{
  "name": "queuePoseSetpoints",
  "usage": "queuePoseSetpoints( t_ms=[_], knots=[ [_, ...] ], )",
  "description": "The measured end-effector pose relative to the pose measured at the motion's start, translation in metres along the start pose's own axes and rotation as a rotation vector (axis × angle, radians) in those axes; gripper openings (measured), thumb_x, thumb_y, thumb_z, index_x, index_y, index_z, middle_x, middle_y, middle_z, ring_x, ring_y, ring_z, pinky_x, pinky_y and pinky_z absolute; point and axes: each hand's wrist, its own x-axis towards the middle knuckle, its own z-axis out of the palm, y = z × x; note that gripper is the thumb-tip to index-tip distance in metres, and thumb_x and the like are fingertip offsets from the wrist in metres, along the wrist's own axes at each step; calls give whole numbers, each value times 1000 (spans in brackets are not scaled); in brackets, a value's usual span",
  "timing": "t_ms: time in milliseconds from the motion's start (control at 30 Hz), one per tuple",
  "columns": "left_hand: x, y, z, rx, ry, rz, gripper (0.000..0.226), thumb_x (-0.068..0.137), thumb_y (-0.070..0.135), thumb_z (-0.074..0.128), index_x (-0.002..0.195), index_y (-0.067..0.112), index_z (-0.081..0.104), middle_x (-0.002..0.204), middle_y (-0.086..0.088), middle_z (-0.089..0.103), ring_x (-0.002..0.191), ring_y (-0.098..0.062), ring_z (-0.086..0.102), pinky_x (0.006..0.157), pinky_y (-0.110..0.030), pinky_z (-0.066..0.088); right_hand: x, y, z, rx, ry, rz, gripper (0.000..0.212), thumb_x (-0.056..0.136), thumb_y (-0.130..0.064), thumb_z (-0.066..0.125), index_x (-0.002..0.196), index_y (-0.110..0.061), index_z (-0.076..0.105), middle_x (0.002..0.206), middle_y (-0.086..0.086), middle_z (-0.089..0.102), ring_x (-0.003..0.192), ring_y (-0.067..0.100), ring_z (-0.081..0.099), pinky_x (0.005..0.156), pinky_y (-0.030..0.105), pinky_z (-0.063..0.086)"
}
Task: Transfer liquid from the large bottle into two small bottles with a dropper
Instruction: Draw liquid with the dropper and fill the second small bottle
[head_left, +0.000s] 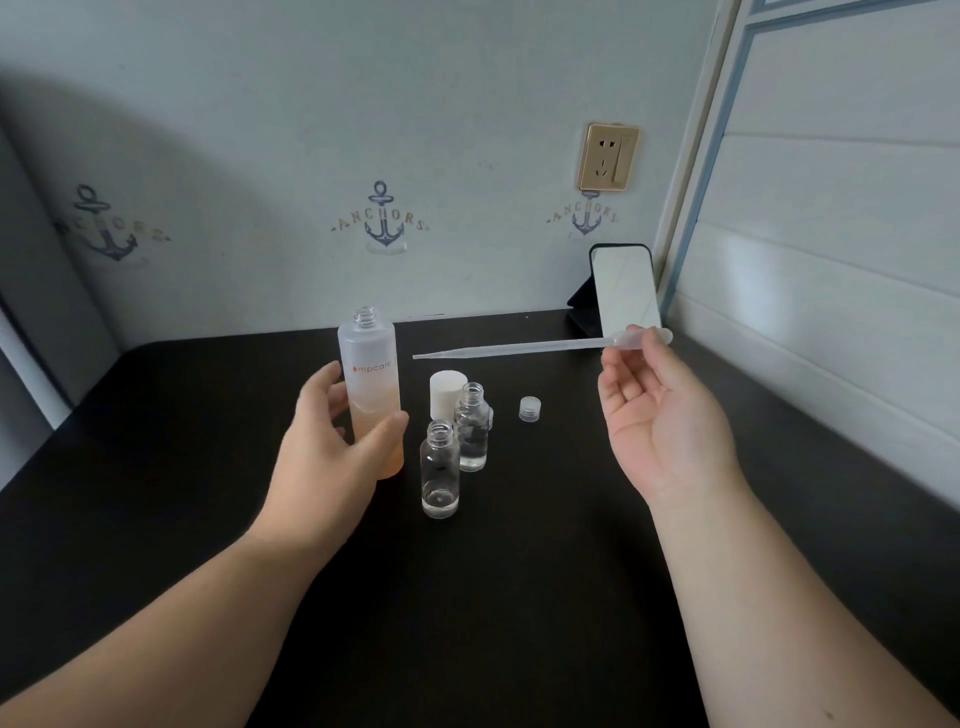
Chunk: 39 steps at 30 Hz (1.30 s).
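So the large bottle (372, 395) is gripped around its middle by the left hand (332, 441), upright on the black bench (156, 467), neck open, cap off. The dropper (540, 345) is pinched at its bulb by the right hand (654, 410), held level above the bench with the tip aimed toward the big bottle's neck, though not in it yet. Whether any liquid is inside the dropper can't be made out.

Progress-wise: both small bottles are uncapped and parked just right of the big one. The near small bottle (440, 470) shows only a thin layer at the bottom; the far small bottle (471, 428) looks partly filled, though clear glass makes that hard to judge. So probably somewhere mid-task, with more draws and the capping left. A white cap (448, 392) is stood behind the small bottles, and a small clear cap (529, 409) is set off to the right.

Readable stuff: "mpcare" is printed on the large bottle, its first character looking like a red logo mark. "ANCHORS" is written on the wall decals (383, 223).
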Motion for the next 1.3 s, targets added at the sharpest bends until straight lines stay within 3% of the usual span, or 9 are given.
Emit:
queuePoseSetpoints(
  t_ms=[133, 233, 300, 367, 500, 733, 867, 1033, 1300],
  knots=[
    [2, -3, 8, 181, 0, 1, 44, 88, 45, 70, 123, 43, 45, 94, 29, 56, 82, 10, 57, 64, -12, 39, 0, 1, 0, -25, -11, -2, 14, 93, -18, 68, 99, -5, 70, 89, 2, 75, 82, 15, 73, 73, 24, 57],
    [1, -1, 5, 123, 15, 10, 38, 88, 40, 71, 111, 55, 44, 93, 27, 61, 85, 9, 60, 65, -14, 41, 0, 1, 0, -24, -18, -14, 14, 94, -18, 68, 99, -5, 69, 90, 2, 75, 84, 15, 73, 74, 23, 57],
    [-1, 2, 3, 102, 8, 33, 39, 88, 37, 71, 99, 63, 45, 93, 32, 61, 85, 15, 58, 65, -20, 44, -1, 0, 1, -22, -27, -29, 12, 93, -18, 68, 92, -7, 73, 90, 1, 75, 84, 15, 73, 74, 23, 57],
    [-4, 5, 2, 111, 12, 58, 43, 88, 35, 72, 96, 68, 45, 97, 37, 58, 86, 11, 59, 68, -26, 49, -1, -2, 2, -36, -42, -52, 16, 92, -21, 69, 82, -11, 78, 90, 1, 75, 85, 14, 73, 74, 23, 56],
    [-5, 7, 2, 135, 36, 88, 42, 88, 31, 71, 96, 66, 48, 97, 30, 60, 85, -4, 62, 72, -34, 54, -1, -3, 3, -49, -60, -75, 19, 91, -23, 69, 79, -13, 79, 90, -1, 75, 85, 13, 73, 75, 22, 56],
    [-3, 1, 0, 249, 89, 175, 42, 89, 25, 71, 122, 45, 54, 103, 20, 58, 95, -4, 55, 72, -19, 38, -2, -6, 1, -98, -60, -125, 18, 96, -19, 65, 83, -12, 76, 89, 0, 74, 82, 13, 72, 74, 23, 56],
    [-2, 1, -1, 330, 116, 212, 51, 87, 19, 73, 130, 40, 55, 110, 18, 54, 103, -8, 49, 85, -27, 39, -3, -7, 2, -159, -26, -139, 14, 95, -14, 66, 84, -12, 74, 84, 1, 74, 73, 13, 68, 67, 22, 55],
    [-3, -1, 1, 327, 115, 220, 54, 86, 18, 75, 132, 40, 57, 113, 22, 53, 109, -7, 48, 90, -25, 36, -5, -6, 3, -234, -34, -111, 14, 87, -13, 71, 79, -16, 81, 83, 3, 76, 66, 11, 67, 61, 20, 52],
    [-4, -4, 3, 370, 99, 273, 59, 85, 16, 77, 137, 36, 57, 120, 21, 53, 119, -11, 48, 99, -30, 40, -9, 6, 9, -319, -190, -105, 11, 88, -13, 70, 87, -15, 81, 89, 6, 77, 70, 12, 68, 64, 20, 53]
  ],
)
